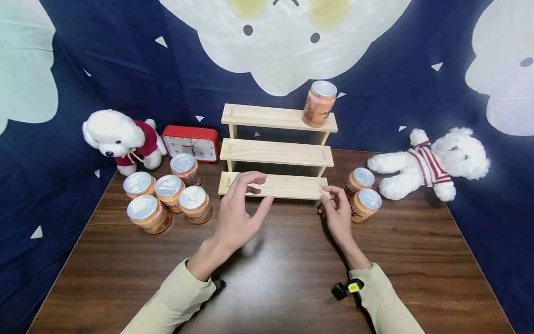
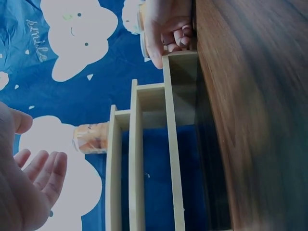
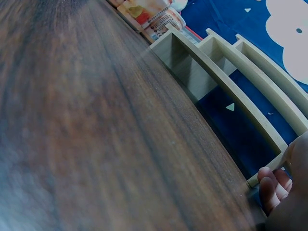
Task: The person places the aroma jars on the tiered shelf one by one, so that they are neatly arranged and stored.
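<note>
A pale three-tier wooden step shelf stands on the table, with one can at the right end of its top tier. The right hand grips the right end of the lowest tier, its lower fingers curled by the end support. In front of the shelf the left hand is raised and holds nothing, its thumb and fingers bent loosely apart. Several orange-labelled cans with silver lids are grouped left of the shelf. Two more cans stand just right of the right hand.
A red alarm clock and a white plush dog in a red top sit behind the left cans. A white plush bear in a striped sweater lies at the right. A dark blue patterned cloth hangs behind the brown wooden table.
</note>
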Motion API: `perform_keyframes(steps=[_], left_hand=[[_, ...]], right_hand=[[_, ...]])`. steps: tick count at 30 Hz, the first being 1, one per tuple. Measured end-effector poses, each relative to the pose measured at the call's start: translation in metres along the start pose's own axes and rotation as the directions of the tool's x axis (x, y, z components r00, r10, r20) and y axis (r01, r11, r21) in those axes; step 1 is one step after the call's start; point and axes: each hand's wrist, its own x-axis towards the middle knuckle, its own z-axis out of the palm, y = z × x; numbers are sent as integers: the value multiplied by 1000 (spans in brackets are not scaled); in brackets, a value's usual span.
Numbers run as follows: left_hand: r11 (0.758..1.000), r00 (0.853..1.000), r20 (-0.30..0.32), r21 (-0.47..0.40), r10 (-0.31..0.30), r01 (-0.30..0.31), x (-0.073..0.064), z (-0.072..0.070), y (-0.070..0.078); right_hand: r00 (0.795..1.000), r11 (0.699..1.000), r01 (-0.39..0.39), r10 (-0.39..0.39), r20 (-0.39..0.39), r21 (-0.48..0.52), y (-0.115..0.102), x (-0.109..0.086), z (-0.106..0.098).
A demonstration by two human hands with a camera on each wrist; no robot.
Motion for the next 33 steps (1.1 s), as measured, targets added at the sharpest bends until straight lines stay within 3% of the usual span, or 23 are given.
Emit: perform_keyframes(steps=[10,22,33], left_hand=[[997,999,-50,74,13,-9,-18,-35,-12],[969,985,-165,235,-41,80,-29,-88,-28],[949,938,-345,288,-24,130,-31,-124,-41]], right_hand=[[1000,1000,9,-9,-11,3,-1,2,-4],[1000,1000,-20,20,-1,5,0,1,0],[1000,1000,-11,11,-4,4,-1,1,0]])
